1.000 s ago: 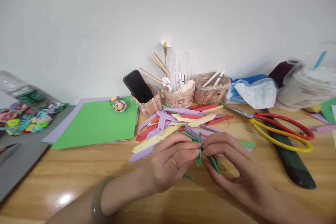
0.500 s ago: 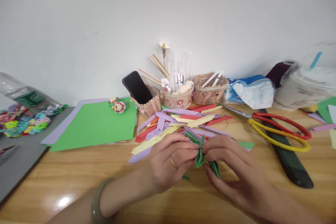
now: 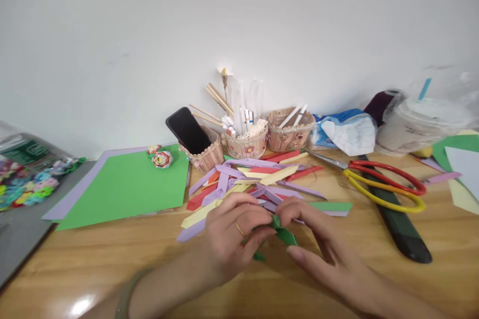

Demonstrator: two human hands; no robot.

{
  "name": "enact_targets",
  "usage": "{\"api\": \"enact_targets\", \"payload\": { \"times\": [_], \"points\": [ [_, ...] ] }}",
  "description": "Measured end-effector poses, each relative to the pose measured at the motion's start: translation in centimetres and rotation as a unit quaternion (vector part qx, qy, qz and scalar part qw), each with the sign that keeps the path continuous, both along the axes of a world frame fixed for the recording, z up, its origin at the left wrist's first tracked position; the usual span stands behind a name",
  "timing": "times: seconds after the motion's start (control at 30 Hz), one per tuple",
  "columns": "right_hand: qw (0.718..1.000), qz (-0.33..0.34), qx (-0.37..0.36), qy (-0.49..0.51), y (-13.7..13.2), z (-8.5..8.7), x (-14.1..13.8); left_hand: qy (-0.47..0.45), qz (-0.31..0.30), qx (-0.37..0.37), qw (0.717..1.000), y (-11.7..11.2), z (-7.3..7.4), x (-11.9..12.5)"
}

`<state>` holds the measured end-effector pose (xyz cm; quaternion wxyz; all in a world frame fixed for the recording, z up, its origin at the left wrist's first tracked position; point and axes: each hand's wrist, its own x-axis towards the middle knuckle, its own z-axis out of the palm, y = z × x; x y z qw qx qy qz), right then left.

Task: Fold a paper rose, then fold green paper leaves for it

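Over the front of the table, my left hand (image 3: 237, 239) is closed around a green folded paper (image 3: 286, 236). Part of the paper sticks out on the right between my two hands, and a smaller green tip shows below my left fingers. My right hand (image 3: 318, 239) curves around the right end, its forefinger and thumb touching the paper from above and below. My fingers hide most of the folded shape. Just beyond my hands lies a loose pile of purple, yellow and red paper strips (image 3: 232, 174).
Green sheets (image 3: 127, 184) lie at left with small paper rosettes (image 3: 161, 159) on them. Along the wall stand decorated baskets (image 3: 292, 132), one holding a phone (image 3: 189, 131). Scissors (image 3: 385, 179) rest across a dark green-black flat object (image 3: 404, 237). A lidded cup (image 3: 422, 127) stands at right.
The green paper has turned between my hands, showing a broader face, and my right thumb and forefinger have shifted on it. The whole view has moved slightly.
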<state>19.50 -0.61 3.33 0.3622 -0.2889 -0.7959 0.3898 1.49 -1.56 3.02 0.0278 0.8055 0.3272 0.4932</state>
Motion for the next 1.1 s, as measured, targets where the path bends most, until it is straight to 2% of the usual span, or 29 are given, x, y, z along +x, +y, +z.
{"api": "enact_targets", "payload": {
  "times": [0.13, 0.23, 0.33, 0.4, 0.43, 0.47, 0.53, 0.57, 0.67, 0.7, 0.77, 0.83, 0.9, 1.0, 1.1],
  "points": [
    [1.0, -0.021, -0.004, 0.008, 0.1, 0.0, -0.5, 0.03, 0.01, 0.003, 1.0, -0.2, -0.2, 0.1],
    [0.999, -0.038, 0.001, 0.019, 0.6, 0.3, 0.0, 0.028, 0.001, -0.008, 1.0, -0.1, 0.4, -0.1],
    [0.989, -0.12, -0.009, 0.082, 1.6, 0.7, 1.1, 0.002, 0.02, -0.053, 0.998, 0.5, 2.0, -1.1],
    [0.966, -0.198, -0.038, 0.164, 2.4, 1.0, 1.7, 0.002, 0.052, -0.117, 0.992, 1.0, 3.2, -2.2],
    [0.95, -0.231, -0.059, 0.202, 2.8, 1.1, 1.9, 0.034, 0.047, -0.161, 0.985, 1.2, 3.7, -2.9],
    [0.933, -0.258, -0.076, 0.238, 3.1, 1.2, 2.1, 0.095, 0.009, -0.205, 0.974, 1.3, 3.9, -3.5],
    [0.907, -0.289, -0.101, 0.289, 3.7, 1.5, 2.3, 0.243, -0.057, -0.28, 0.927, 1.4, 3.6, -4.5],
    [0.899, -0.297, -0.11, 0.304, 3.9, 1.6, 2.4, 0.289, -0.058, -0.291, 0.91, 1.5, 3.1, -4.7],
    [0.886, -0.306, -0.127, 0.324, 4.4, 1.9, 2.5, 0.35, -0.039, -0.298, 0.887, 1.8, 0.6, -4.7],
    [0.885, -0.307, -0.127, 0.326, 4.5, 2.0, 2.5, 0.35, -0.013, -0.293, 0.889, 2.2, -0.2, -4.5],
    [0.885, -0.307, -0.123, 0.328, 4.7, 2.0, 2.5, 0.334, 0.076, -0.259, 0.903, 3.1, -1.4, -4.1],
    [0.887, -0.304, -0.124, 0.325, 4.8, 2.0, 2.6, 0.313, 0.162, -0.221, 0.909, 4.0, -1.9, -3.9],
    [0.888, -0.304, -0.124, 0.323, 4.8, 1.9, 2.7, 0.293, 0.207, -0.191, 0.914, 4.5, -1.8, -3.8],
    [0.883, -0.324, -0.119, 0.319, 4.9, 1.8, 2.7, 0.28, 0.19, -0.135, 0.931, 3.9, -1.1, -3.1],
    [0.877, -0.331, -0.122, 0.326, 4.9, 1.9, 2.6, 0.32, 0.11, -0.101, 0.935, 2.5, -0.7, -0.8]
  ]
}}
